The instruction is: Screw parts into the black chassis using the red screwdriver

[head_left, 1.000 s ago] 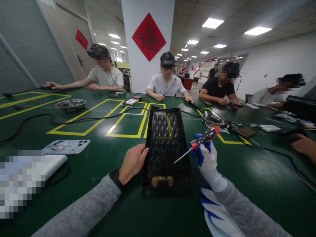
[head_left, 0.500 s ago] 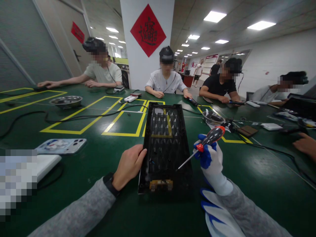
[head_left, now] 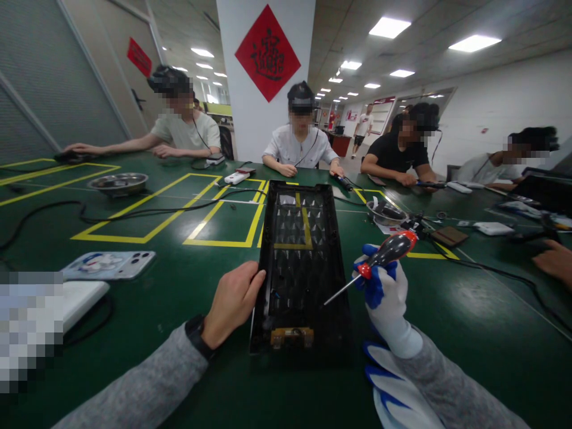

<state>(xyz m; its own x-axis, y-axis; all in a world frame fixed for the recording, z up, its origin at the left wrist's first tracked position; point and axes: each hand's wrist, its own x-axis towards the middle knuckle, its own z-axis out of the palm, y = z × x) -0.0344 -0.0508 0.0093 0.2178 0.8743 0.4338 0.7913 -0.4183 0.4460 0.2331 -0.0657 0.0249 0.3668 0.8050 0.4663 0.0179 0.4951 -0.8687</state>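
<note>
The work surface is a dark-green table (head_left: 192,381) marked with yellow tape rectangles (head_left: 218,243). Around the black rectangular frame with a dark translucent panel (head_left: 292,280), whose seating on the table cannot be determined, the following items rest: at 9 o'clock, a pale-blue smartphone with three lenses (head_left: 109,266); at 10, a round silver metal bowl (head_left: 118,184); at 2, a second metal bowl (head_left: 386,212); at 3, a flat brown rectangular item (head_left: 449,236); at 5, a white-and-blue glove (head_left: 393,387).
</note>
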